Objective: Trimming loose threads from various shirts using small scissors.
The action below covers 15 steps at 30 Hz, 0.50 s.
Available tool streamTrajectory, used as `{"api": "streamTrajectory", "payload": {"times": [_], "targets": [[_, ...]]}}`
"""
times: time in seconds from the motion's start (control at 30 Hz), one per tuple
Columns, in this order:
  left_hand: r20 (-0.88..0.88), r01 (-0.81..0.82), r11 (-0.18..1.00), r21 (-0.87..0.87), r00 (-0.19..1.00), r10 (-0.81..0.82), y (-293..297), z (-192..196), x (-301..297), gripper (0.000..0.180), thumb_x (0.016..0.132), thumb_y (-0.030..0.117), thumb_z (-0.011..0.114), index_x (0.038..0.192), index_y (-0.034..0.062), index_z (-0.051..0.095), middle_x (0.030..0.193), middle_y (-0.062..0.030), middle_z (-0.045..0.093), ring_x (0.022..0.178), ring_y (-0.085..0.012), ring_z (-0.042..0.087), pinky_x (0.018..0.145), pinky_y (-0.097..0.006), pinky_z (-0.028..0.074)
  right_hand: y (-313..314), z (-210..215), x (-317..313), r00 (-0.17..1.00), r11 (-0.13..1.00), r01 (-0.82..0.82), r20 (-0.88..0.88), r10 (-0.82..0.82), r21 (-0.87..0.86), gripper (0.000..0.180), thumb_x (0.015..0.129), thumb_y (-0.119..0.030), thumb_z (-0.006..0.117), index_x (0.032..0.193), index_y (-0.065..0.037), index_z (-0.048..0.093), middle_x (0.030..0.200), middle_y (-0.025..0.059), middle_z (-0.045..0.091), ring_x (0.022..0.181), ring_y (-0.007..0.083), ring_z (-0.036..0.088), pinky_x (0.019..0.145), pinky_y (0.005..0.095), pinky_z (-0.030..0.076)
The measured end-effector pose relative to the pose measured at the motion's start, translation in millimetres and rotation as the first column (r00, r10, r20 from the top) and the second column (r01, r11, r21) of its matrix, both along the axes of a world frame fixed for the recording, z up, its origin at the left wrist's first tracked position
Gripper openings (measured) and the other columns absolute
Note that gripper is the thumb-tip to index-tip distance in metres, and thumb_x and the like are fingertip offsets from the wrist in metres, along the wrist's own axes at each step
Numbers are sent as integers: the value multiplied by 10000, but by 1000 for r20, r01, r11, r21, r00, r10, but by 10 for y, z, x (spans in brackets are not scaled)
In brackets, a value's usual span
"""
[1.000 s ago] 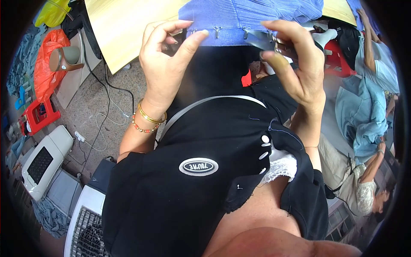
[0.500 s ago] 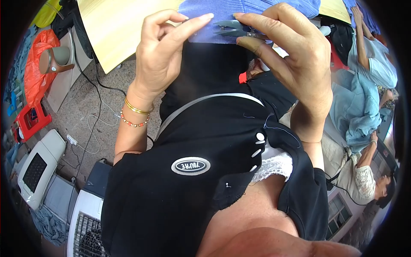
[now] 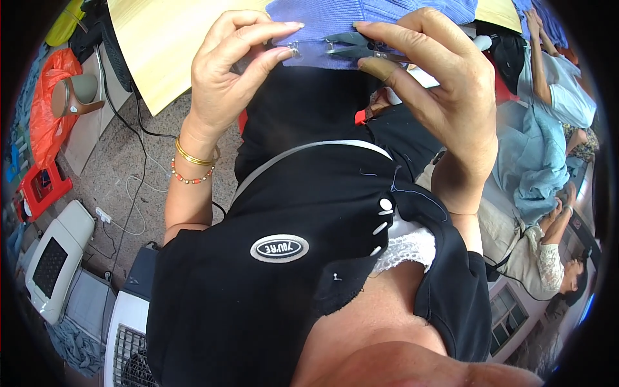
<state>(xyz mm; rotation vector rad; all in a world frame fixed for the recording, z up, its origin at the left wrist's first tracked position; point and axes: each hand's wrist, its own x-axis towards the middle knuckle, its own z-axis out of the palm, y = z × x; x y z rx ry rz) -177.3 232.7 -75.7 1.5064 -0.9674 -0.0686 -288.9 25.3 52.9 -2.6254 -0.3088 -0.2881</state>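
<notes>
My right hand [image 3: 445,77] grips a pair of dark thread snips [image 3: 351,48] between thumb and fingers, the blades pointing left and a little apart. Opposite it, my left hand [image 3: 235,61] pinches a small clear piece [image 3: 294,48], perhaps plastic, between thumb and forefinger. Another clear bit shows at the tips of the snips; whether the two bits are joined I cannot tell. Beneath both hands a blue-violet ribbed knit fabric [image 3: 322,13] lies on the table, its near edge hanging toward my lap.
A pale wooden table [image 3: 155,58] spans the far side. Left are a red plastic bag [image 3: 55,109], a red stool [image 3: 45,184], cables on the floor and a white machine [image 3: 61,258]. On the right, other people sit with light-blue cloth [image 3: 532,161].
My left hand has shifted left and its thumb and forefinger have closed on a clear piece. The snips stay in my right hand, almost in place.
</notes>
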Motion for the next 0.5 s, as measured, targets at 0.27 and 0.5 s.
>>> {"api": "streamTrajectory", "payload": {"times": [0.27, 0.5], "targets": [[89, -8, 1000, -12, 996, 9, 1, -6, -30, 368, 796, -35, 752, 1152, 52, 729, 1087, -74, 622, 887, -140, 618, 767, -244, 521, 181, 317, 30, 960, 981, 194, -199, -195, -27, 330, 716, -75, 826, 1028, -13, 735, 777, 94, 617, 635, 220, 598, 554, 312, 457], [65, -155, 987, 41, 986, 152, -65, 94, -265, 437, 736, 24, 840, 1156, 49, 722, 1105, -78, 622, 912, -156, 636, 763, -254, 532, 192, 308, 14, 958, 978, 207, -198, -206, -14, 332, 713, -58, 826, 1027, 0, 734, 767, 98, 613, 620, 209, 581, 544, 308, 444]]}}
